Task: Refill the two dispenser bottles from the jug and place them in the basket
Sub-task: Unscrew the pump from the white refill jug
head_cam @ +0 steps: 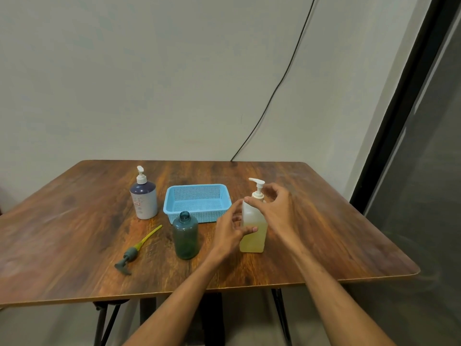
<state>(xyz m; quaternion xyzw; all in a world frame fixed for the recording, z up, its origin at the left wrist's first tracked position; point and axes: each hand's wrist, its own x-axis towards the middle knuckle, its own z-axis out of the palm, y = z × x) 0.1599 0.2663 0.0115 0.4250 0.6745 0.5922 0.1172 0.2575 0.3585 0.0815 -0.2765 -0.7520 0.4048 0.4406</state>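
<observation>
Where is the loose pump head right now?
Head view: the loose pump head lies flat on the table, front left, just left of the open teal bottle.

worktop [74,221] | blue basket [204,217] mid | white pump bottle [144,201] at basket's 9 o'clock | capless teal bottle [185,237] at 6 | loose pump [131,254] at 8 | clear bottle [254,239], yellowish liquid, at 4 | left hand [230,229] grips its side | right hand [277,208] curled at its pump collar
</observation>
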